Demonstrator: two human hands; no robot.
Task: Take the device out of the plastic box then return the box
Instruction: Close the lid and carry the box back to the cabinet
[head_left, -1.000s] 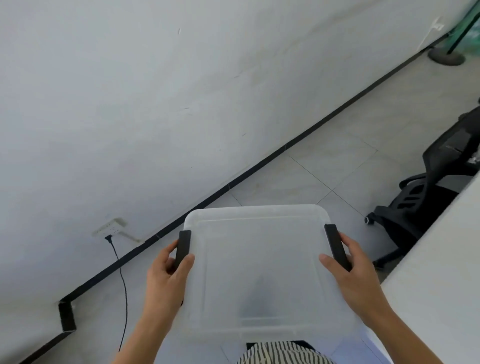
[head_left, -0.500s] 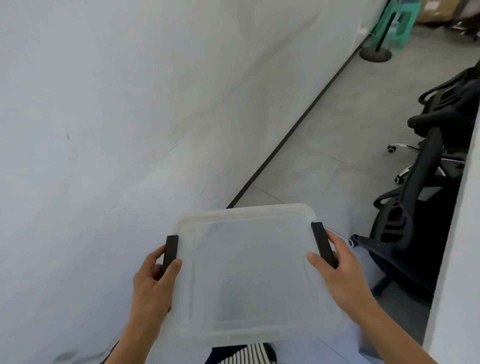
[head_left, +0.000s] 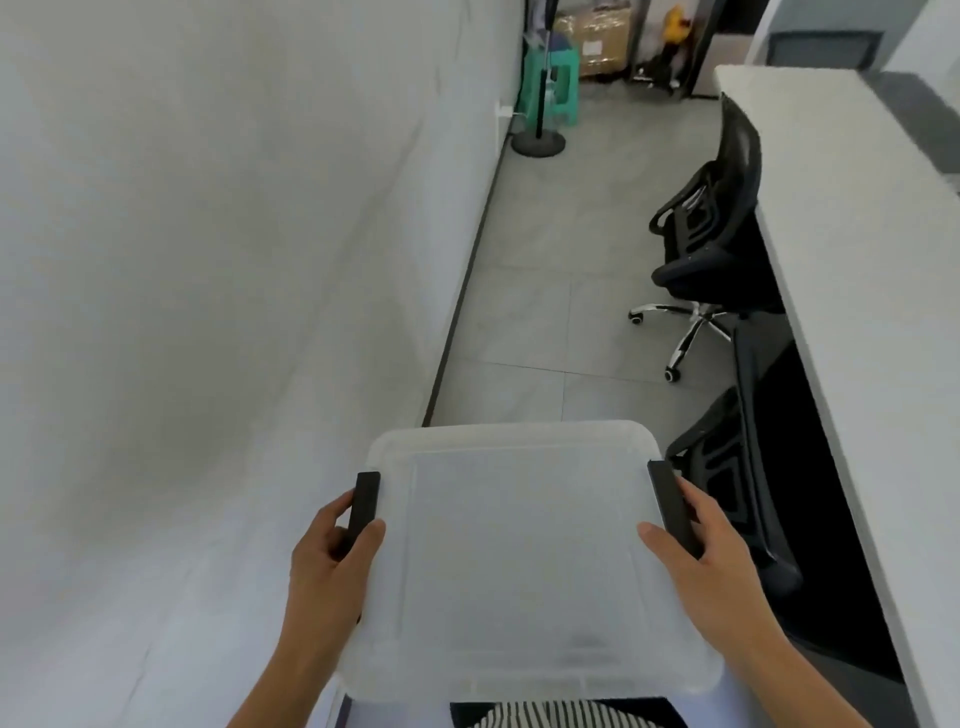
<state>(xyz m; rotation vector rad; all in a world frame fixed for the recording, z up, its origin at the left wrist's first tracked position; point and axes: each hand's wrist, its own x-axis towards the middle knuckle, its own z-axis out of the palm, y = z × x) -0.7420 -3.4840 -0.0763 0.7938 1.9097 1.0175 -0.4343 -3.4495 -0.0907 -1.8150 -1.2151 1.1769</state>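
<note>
Left hand: the left hand (head_left: 332, 558) is clamped on the black latch (head_left: 364, 506) at the left edge of the plastic box (head_left: 519, 561), thumb lying on the lid, fingers curled round the side.
Right hand: the right hand (head_left: 706, 566) is clamped on the black latch at the right edge (head_left: 670, 506) of the box, thumb on the lid, fingers behind the latch.
Plastic box: translucent, lid on, held level between both hands in front of the person's body, above the floor and touching no surface; whether anything is inside cannot be told through the cloudy lid.
Clothing: a black-and-white striped garment (head_left: 550, 716) shows just below the box's near edge.
Wall: a plain white wall (head_left: 208, 312) fills the whole side left of the box, meeting the floor at a dark skirting strip.
Floor: grey tiles (head_left: 561, 249) stretch away beyond the box.
Desk: a long white desk (head_left: 857, 260) runs along the right of the box, away into the room.
Chairs: one black office chair (head_left: 727, 493) stands just right of the box, tucked at the desk; a second with a chrome wheeled base (head_left: 696, 249) stands further beyond it.
Far end: well beyond the box, a black round-based stand (head_left: 538, 140), a green stool (head_left: 558, 83) and a brown cardboard carton (head_left: 597, 44).
</note>
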